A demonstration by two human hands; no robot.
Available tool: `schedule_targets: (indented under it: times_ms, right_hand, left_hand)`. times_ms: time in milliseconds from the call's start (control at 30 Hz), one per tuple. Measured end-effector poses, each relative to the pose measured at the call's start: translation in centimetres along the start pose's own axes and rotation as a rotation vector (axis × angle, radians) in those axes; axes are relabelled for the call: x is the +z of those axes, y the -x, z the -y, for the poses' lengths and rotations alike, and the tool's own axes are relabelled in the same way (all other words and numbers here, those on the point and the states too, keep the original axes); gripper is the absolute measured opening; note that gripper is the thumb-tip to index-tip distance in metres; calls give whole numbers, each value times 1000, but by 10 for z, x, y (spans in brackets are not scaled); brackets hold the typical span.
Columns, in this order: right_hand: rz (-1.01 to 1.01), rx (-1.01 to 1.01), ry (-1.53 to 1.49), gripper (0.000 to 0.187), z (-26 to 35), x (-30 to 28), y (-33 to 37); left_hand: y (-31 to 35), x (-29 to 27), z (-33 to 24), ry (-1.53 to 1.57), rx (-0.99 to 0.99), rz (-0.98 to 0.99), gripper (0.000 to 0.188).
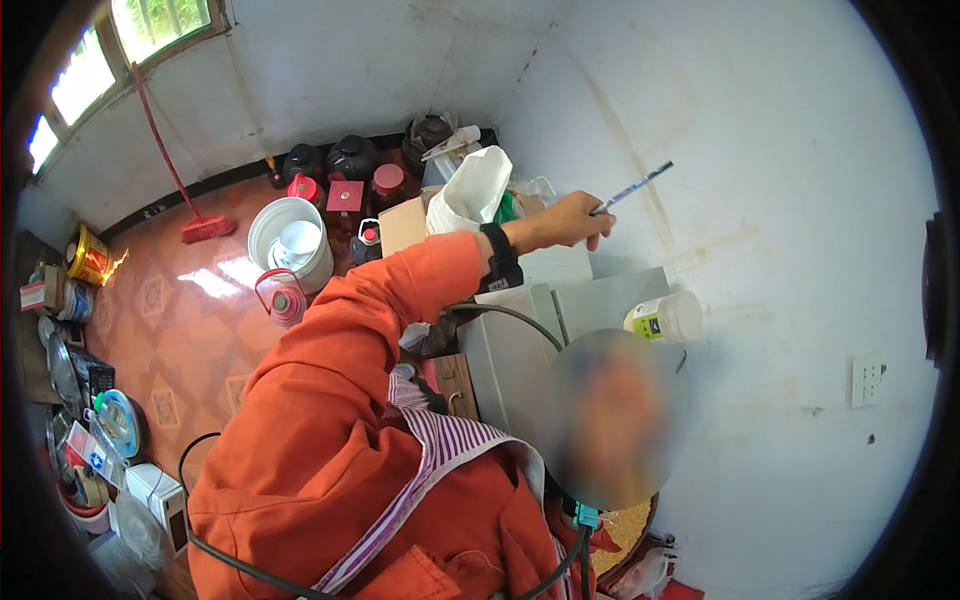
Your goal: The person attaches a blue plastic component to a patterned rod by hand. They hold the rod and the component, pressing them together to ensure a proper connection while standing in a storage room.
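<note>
My left arm [370,300], in an orange sleeve with a black watch [498,250] at the wrist, reaches up and to the right. At its end my left hand [570,220] is closed around a slim blue-and-white pen [634,188]. The pen slants up to the right, apart from the pale wall [760,200] as far as I can tell. Below the hand is a light grey cabinet [515,345], and on it stands a white-lidded jar [665,318] with a green label. My right hand is not visible. A round blurred patch hides what lies below the jar.
A white bucket [325,262], a pink kettle [288,305] and several dark jars [352,158] stand on the red tiled floor [155,350]. A broom [208,228] leans by the window. Household clutter lines the left edge. A dark cable [500,310] loops over the cabinet.
</note>
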State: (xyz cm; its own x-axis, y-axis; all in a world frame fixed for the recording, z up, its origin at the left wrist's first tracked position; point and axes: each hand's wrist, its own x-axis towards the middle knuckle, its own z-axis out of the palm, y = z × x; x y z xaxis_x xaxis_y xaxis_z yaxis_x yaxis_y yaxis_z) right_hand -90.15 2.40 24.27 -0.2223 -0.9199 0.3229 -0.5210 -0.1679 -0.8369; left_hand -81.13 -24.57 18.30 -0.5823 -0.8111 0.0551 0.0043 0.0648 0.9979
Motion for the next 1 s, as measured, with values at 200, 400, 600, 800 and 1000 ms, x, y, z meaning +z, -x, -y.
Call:
schedule_targets:
  times_ms: [200,400,600,800,1000]
  right_hand:
    - [70,29,-116,10,17,-16,4]
    - [-93,-17,-23,20,-4,-16,30]
    - [-67,71,-543,24,-28,-49,45]
    - [-125,96,-737,28,-26,-63,49]
    - [-71,86,-661,31,-3,-67,59]
  left_hand:
    - [-18,-32,66,-54,70,-193,26]
    - [15,-102,152,-26,-126,-502,27]
    - [99,-178,225,16,-245,-818,26]
    - [153,-164,215,127,-359,-803,21]
    - [162,-100,85,85,-267,-256,19]
